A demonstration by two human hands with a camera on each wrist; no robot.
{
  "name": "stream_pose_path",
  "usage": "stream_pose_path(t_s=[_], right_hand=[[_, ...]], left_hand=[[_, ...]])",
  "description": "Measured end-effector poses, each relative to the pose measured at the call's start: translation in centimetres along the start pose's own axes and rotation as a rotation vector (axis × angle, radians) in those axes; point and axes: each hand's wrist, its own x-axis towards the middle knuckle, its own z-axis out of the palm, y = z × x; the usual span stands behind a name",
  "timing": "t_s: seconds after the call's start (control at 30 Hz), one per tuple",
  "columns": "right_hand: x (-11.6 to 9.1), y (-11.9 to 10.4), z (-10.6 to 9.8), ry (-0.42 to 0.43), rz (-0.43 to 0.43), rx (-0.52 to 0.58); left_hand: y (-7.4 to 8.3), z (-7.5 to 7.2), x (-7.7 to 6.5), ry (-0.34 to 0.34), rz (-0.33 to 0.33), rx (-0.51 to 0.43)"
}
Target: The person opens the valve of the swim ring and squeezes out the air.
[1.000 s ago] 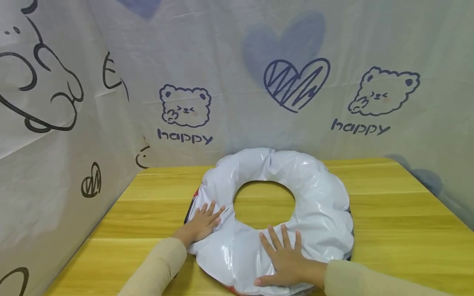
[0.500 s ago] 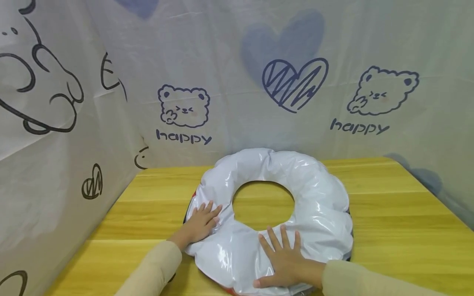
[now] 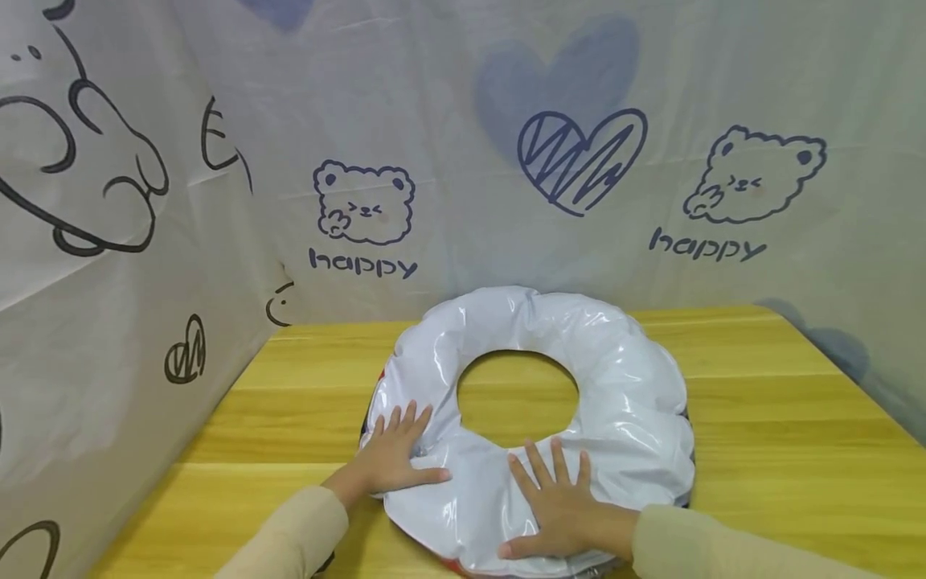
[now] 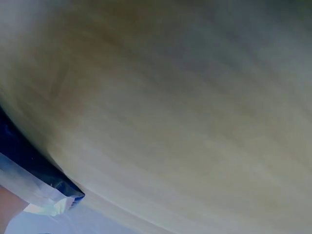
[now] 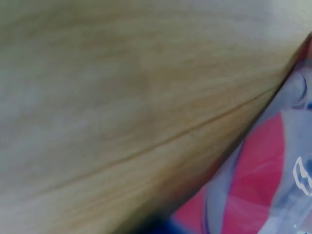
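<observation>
A white inflatable swim ring (image 3: 629, 386), glossy and wrinkled, lies flat on the wooden table. My left hand (image 3: 394, 454) rests with fingers spread on its left side, the thumb pointing right. On the ring's near part, right of its middle, my right hand (image 3: 557, 511) presses down with straight, splayed fingers. The right wrist view shows the ring's printed side (image 5: 258, 180), red and white. In the left wrist view a dark blue edge of the ring (image 4: 29, 151) shows at lower left, with a sliver of the left hand (image 4: 7, 207) beside it.
The yellow wood-grain table (image 3: 781, 434) extends on both sides of the ring. Behind it and on the left hangs a pale cloth (image 3: 463, 209) printed with hearts, bears and the word "happy".
My left hand has shifted slightly toward me on the ring, and its thumb has swung out to the right. The right hand stays in place on the ring.
</observation>
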Motion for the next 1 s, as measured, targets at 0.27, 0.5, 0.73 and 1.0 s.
stream_pose_path(t_s=[0.27, 0.5, 0.73, 1.0], right_hand=[[0.2, -0.1, 0.0, 0.011, 0.006, -0.021], [0.0, -0.3, -0.3, 0.002, -0.001, -0.018], [0.0, 1.3, -0.3, 0.005, -0.104, 0.034], [-0.7, 5.2, -0.8, 0.02, -0.329, 0.028]], left_hand=[[-0.3, 0.7, 0.5, 0.023, 0.01, 0.13], [-0.4, 0.8, 0.4, 0.039, 0.034, 0.153], [0.8, 0.1, -0.4, -0.02, -0.03, 0.156], [3.0, -0.4, -2.7, -0.018, -0.042, 0.22]])
